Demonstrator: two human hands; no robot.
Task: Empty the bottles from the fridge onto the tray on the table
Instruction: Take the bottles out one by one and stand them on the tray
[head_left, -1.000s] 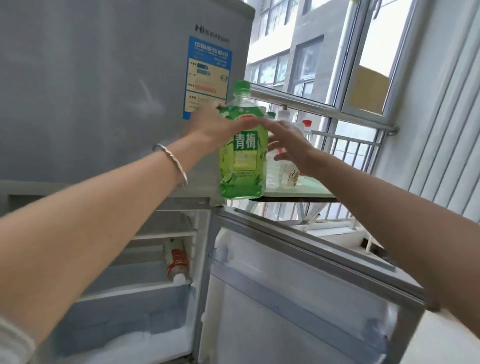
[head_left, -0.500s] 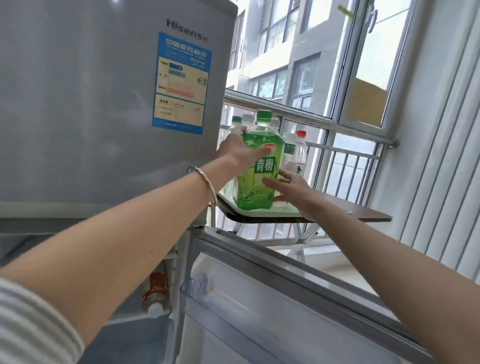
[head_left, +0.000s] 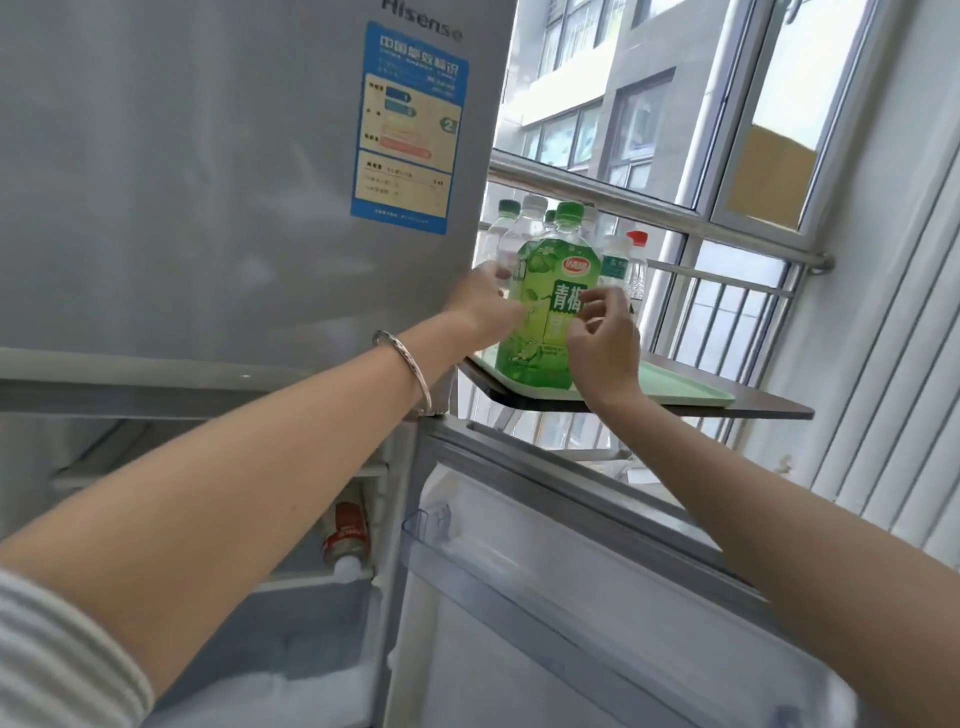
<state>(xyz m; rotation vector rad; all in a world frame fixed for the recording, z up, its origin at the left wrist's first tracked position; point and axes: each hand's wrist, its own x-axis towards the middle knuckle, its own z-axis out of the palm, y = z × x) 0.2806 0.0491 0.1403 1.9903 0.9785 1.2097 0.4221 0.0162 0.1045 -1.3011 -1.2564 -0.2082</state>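
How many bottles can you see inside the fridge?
1: a red-labelled bottle on the shelf of the fridge, near the door hinge. More may be hidden behind the left arm.

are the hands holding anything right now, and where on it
The left hand grips the green bottle by the side of its body as it stands on the tray. The right hand is open beside the label, holding nothing.

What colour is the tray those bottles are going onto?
Pale mint green: the tray shows best in the head view, on the dark table.
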